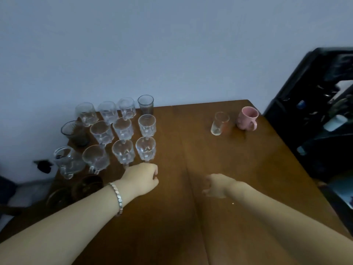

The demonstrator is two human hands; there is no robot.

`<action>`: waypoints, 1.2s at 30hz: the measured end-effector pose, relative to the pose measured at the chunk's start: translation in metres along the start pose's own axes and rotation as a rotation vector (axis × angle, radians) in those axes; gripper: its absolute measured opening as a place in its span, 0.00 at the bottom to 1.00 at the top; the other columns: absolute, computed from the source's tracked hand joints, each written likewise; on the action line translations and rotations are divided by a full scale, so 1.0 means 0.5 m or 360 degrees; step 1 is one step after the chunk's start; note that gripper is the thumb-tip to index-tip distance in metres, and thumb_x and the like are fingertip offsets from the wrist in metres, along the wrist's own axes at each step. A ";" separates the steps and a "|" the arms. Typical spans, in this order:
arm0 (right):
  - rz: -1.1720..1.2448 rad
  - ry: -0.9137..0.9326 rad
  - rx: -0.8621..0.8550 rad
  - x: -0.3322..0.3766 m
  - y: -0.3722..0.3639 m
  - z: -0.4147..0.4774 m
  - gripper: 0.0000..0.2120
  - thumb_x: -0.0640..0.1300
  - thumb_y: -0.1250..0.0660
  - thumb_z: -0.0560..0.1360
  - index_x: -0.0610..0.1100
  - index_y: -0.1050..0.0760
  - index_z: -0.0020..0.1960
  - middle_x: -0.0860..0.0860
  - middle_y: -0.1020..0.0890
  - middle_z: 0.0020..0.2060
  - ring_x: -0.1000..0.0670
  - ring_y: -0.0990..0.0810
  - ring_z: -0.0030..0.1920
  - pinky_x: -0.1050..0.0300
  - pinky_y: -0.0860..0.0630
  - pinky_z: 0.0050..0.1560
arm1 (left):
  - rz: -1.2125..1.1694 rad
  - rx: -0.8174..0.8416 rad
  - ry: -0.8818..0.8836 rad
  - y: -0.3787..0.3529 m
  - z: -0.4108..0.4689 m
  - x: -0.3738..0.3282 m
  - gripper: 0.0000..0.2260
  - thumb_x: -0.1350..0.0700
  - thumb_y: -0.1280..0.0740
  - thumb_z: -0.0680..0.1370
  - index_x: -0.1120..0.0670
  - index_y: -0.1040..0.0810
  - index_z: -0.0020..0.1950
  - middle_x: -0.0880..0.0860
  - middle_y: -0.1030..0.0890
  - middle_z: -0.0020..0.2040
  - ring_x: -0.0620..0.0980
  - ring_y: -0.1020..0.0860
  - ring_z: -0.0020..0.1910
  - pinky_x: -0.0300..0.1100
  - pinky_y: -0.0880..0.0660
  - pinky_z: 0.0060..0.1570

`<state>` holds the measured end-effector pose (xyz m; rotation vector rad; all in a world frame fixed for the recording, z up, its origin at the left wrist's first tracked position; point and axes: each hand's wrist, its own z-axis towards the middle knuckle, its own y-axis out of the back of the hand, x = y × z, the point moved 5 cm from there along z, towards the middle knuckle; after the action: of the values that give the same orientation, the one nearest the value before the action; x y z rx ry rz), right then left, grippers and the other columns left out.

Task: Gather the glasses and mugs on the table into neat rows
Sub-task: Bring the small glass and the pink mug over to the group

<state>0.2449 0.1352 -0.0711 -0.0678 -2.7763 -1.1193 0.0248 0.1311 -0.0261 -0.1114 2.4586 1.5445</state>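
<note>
Clear glasses (124,129) crowd the worktop's (238,169) left; a lone glass (219,123) and pink mug (247,118) stand far right. Left hand (142,177) curled, right hand (217,185) loosely open, both grips empty.

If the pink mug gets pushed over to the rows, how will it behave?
The pink mug looks squat and wide-based, so it would probably slide, not tip. It looks ceramic, so likely heavier than the clear glass beside it. Its handle faces the near side; knocking the glass seems possible.
</note>
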 end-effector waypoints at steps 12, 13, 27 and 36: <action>0.0087 -0.0108 -0.0113 -0.499 0.200 0.098 0.19 0.50 0.37 0.77 0.46 0.30 0.66 0.48 0.24 0.62 0.47 0.24 0.60 0.55 0.25 0.59 | -0.0008 0.0042 -0.0015 -0.030 0.265 -0.494 0.11 0.53 0.40 0.79 0.52 0.23 0.58 0.52 0.18 0.54 0.53 0.20 0.53 0.45 0.23 0.54; 0.0107 -0.0115 -0.0142 -0.521 0.220 0.115 0.19 0.49 0.37 0.77 0.46 0.29 0.66 0.48 0.24 0.61 0.47 0.23 0.59 0.54 0.24 0.59 | 0.0001 0.0039 0.0002 -0.027 0.284 -0.512 0.11 0.53 0.40 0.79 0.52 0.23 0.58 0.52 0.18 0.54 0.53 0.20 0.54 0.46 0.24 0.55; 0.0456 0.0100 -0.0564 -0.533 0.449 0.417 0.51 0.46 0.23 0.67 0.55 0.54 0.77 0.50 0.53 0.78 0.39 0.40 0.74 0.42 0.28 0.66 | -0.0099 -0.0185 0.0223 0.049 0.460 -0.517 0.11 0.54 0.41 0.79 0.52 0.24 0.58 0.50 0.20 0.54 0.49 0.23 0.51 0.40 0.27 0.49; 0.0638 0.0300 -0.0702 -0.589 0.423 0.395 0.50 0.39 0.22 0.64 0.52 0.50 0.76 0.53 0.40 0.72 0.44 0.21 0.56 0.53 0.17 0.45 | -0.0220 -0.0447 0.0280 0.053 0.585 -0.509 0.33 0.51 0.33 0.75 0.53 0.44 0.76 0.52 0.40 0.76 0.52 0.38 0.74 0.47 0.34 0.69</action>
<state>0.5326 0.4283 -0.1115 -0.5111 -2.1736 -1.4977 0.3128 0.3894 -0.0633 -0.4741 2.2849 1.8776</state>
